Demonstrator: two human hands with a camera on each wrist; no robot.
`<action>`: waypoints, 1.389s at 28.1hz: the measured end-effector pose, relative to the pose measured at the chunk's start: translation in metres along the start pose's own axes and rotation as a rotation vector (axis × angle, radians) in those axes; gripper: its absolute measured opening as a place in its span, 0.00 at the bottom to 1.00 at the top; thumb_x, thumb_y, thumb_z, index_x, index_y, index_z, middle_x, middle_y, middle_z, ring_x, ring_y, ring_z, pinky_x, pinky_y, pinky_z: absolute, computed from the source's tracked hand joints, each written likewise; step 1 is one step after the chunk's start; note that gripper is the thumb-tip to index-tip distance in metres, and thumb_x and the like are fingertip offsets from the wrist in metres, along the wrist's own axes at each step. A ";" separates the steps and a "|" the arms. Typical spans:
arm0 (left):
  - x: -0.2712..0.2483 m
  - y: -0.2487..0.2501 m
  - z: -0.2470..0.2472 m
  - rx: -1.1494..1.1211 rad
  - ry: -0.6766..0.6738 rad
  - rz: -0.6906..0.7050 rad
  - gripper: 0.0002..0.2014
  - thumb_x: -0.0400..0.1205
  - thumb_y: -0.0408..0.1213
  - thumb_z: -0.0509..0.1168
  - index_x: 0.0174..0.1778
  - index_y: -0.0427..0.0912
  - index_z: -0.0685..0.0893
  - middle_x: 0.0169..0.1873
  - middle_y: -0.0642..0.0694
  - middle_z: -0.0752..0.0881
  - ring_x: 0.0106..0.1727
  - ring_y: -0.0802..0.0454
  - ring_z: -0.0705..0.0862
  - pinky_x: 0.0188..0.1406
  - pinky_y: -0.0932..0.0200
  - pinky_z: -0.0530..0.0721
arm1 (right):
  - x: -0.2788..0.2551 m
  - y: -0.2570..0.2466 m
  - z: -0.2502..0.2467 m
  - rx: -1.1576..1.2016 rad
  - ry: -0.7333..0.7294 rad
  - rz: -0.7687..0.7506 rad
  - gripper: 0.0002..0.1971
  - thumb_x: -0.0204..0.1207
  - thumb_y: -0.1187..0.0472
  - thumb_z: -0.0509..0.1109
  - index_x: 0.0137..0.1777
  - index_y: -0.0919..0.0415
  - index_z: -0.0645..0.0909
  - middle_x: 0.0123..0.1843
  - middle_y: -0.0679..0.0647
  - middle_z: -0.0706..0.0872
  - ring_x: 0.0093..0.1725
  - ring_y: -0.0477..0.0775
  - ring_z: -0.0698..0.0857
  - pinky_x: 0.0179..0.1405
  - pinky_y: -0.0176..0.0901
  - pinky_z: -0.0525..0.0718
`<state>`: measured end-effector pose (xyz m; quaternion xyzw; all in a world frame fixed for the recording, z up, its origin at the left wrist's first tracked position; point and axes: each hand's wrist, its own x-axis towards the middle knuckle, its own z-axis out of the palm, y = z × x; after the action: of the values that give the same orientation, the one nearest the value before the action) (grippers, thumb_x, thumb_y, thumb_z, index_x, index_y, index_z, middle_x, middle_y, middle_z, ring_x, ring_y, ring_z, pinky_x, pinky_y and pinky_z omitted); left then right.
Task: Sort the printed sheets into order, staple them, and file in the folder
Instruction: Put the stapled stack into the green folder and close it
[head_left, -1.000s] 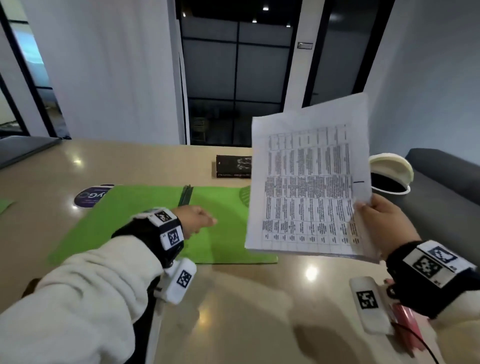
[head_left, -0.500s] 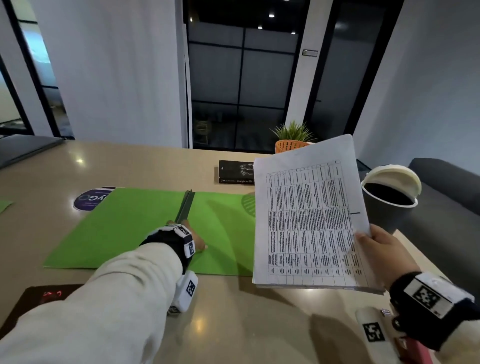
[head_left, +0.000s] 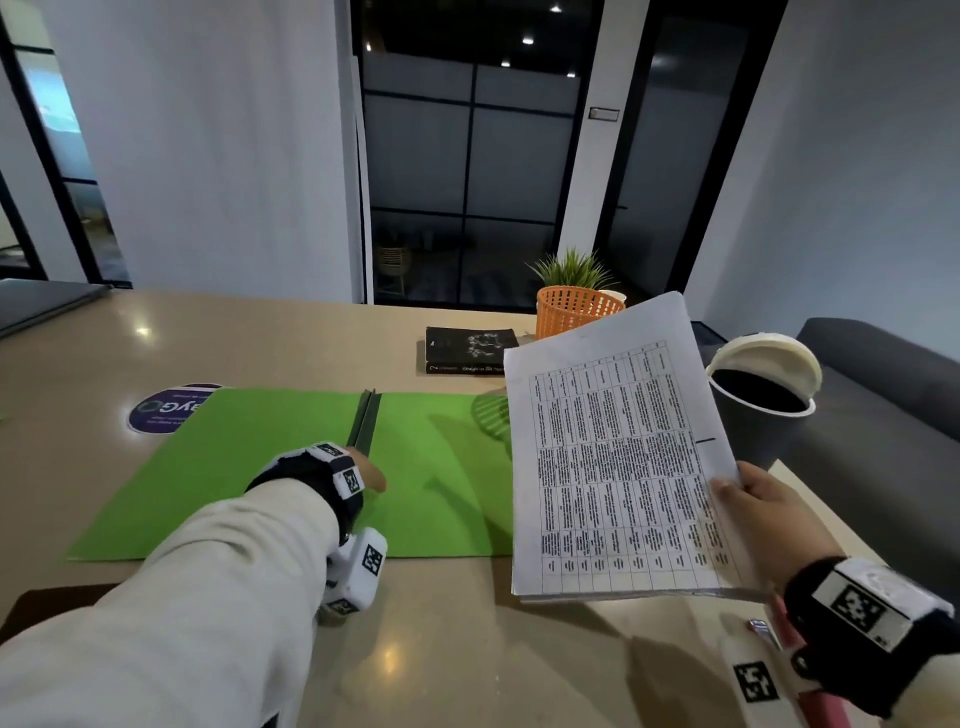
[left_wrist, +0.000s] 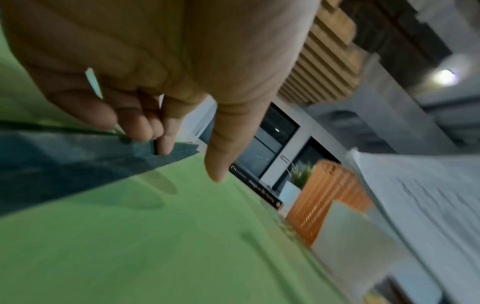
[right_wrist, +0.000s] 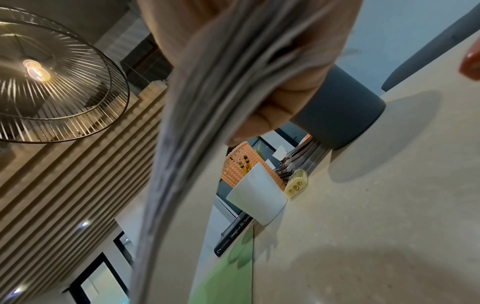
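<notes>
Right hand (head_left: 768, 519) is gripping the stack of printed sheets (head_left: 618, 457) by its edge, held up off the table. Left hand (head_left: 367, 472) is down on the open green folder (head_left: 249, 467), fingers (left_wrist: 145, 123) touching the dark spine strip (head_left: 367, 422), thumb sticking out loose, not grabbing anything.

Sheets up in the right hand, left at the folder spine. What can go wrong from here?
1. The right hand pinches the stack of sheets by one edge only, in the air; the unsupported side may sag or fan out and lose its order.
2. The left hand has fingertips on the dark clip strip of the green folder; they could get in the way when the sheets come down.
3. The open bin stands just beyond the stack; a slipped sheet might drop in.
</notes>
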<state>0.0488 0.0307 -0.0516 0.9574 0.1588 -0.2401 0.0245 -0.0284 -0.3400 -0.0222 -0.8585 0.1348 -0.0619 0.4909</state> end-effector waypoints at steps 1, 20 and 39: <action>0.001 -0.002 -0.001 -0.012 -0.006 0.010 0.28 0.85 0.50 0.58 0.78 0.39 0.67 0.78 0.39 0.67 0.77 0.43 0.68 0.70 0.57 0.70 | 0.001 0.000 -0.001 0.003 0.004 -0.003 0.09 0.84 0.62 0.58 0.50 0.61 0.81 0.42 0.61 0.89 0.39 0.62 0.88 0.36 0.45 0.82; -0.017 -0.003 0.000 -0.343 -0.011 0.189 0.28 0.79 0.33 0.67 0.76 0.41 0.70 0.72 0.42 0.75 0.66 0.46 0.77 0.56 0.60 0.76 | 0.010 -0.013 0.028 0.060 -0.058 0.028 0.10 0.84 0.59 0.58 0.52 0.56 0.82 0.41 0.54 0.88 0.38 0.56 0.86 0.33 0.41 0.79; 0.000 -0.014 0.008 -1.445 -0.221 0.085 0.45 0.57 0.71 0.68 0.62 0.41 0.82 0.56 0.37 0.86 0.57 0.36 0.82 0.56 0.44 0.80 | 0.068 -0.110 0.127 -0.024 -0.206 -0.161 0.11 0.83 0.56 0.55 0.55 0.55 0.79 0.47 0.55 0.84 0.44 0.54 0.82 0.39 0.39 0.77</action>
<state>0.0406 0.0434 -0.0587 0.6777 0.2370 -0.1695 0.6752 0.0858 -0.2024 0.0056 -0.8741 0.0150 -0.0110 0.4854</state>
